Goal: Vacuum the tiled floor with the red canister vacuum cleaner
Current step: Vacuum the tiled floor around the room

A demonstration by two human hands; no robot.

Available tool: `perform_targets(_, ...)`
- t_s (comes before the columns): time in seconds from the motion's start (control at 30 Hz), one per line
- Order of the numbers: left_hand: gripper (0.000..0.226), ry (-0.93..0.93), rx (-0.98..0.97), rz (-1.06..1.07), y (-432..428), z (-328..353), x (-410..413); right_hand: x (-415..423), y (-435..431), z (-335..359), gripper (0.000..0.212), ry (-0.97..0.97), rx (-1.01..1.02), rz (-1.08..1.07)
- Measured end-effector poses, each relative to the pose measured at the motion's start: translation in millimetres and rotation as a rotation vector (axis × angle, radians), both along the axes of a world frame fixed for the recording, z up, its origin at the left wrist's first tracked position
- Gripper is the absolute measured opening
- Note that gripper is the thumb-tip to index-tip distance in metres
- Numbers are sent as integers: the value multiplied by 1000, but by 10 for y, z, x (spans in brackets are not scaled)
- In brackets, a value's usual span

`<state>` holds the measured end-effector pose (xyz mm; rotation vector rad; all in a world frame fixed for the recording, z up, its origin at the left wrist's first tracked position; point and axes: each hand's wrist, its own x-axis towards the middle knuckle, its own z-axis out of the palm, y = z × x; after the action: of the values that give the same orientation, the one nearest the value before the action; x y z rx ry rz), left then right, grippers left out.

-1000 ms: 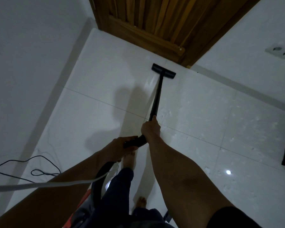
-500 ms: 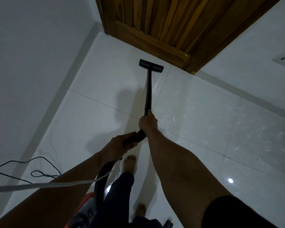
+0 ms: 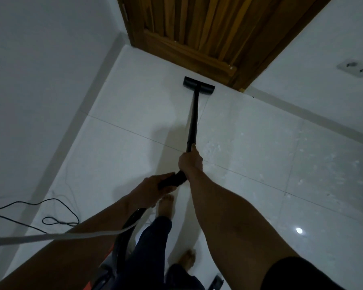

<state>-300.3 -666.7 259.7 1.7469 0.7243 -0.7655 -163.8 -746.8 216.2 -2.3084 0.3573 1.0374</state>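
The white tiled floor [image 3: 117,155] fills most of the view, with a wooden door [image 3: 197,32] at the far end. A black wire [image 3: 57,220] lies looped on the floor at the left, well apart from the cleaning. Only a bit of the red vacuum [image 3: 88,287] shows at the bottom edge, just beside the person's legs, with its dark hose [image 3: 124,239] going up to the hands.

The long black pole [image 3: 193,122] points straight away from the person toward the door. Its long line runs from the hands out to the flat head [image 3: 199,85], which sits on the floor near the bottom of the door.

The right hand [image 3: 190,160] is closer to the head and is closed around the pole. The left hand [image 3: 150,190] is behind it, closed around the ribbed end of the hose.

The head is almost at the door, so the next move is likely a pull straight back along the pole toward the feet.
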Motion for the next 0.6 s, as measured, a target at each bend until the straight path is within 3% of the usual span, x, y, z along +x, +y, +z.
perform_targets(0.33,56,-70,60,-242,-1068,462,-911,-1055,-1279,425,64,-57,66,-32)
perform_targets(0.47,77,-88,48,-271,-1646,494,-1558,-1678,-1939,594,63,-73,133,-77)
perform_targets(0.6,62,-62,96,-320,-2133,378,-2129,-2263,-2491,639,61,-108,162,-94)
